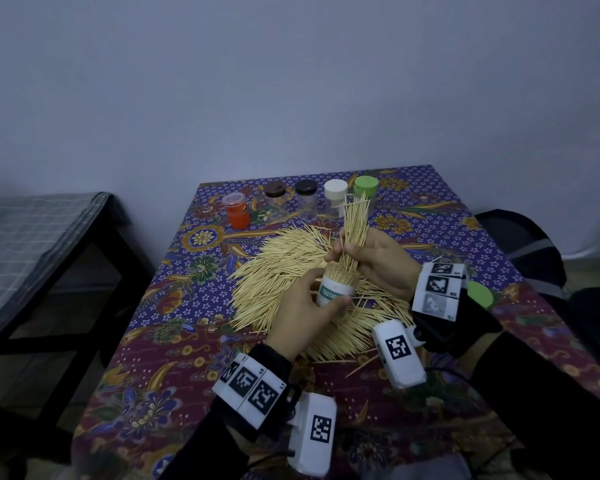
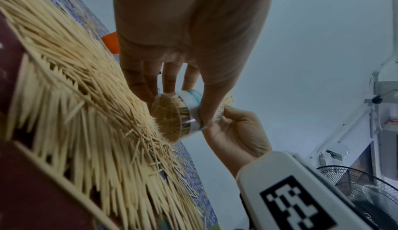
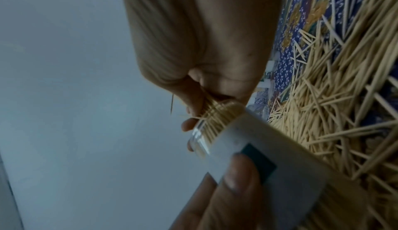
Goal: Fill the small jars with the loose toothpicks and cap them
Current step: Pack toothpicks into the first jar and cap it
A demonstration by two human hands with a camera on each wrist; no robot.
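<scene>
Toothpicks [image 1: 353, 233] stood bunched in the right hand [image 1: 378, 261], fingers pinching them into the open jar [image 1: 336, 289], which the left hand [image 1: 305, 313] gripped above the counter's [image 1: 194, 341] loose pile [image 1: 274, 271]. Filling was under way; seating the bunch, then capping, seemed next.

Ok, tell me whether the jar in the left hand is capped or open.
Open. The jar in the left hand has no lid; toothpick tips pack its mouth, and the right hand pushes a bundle of toothpicks in.
</scene>
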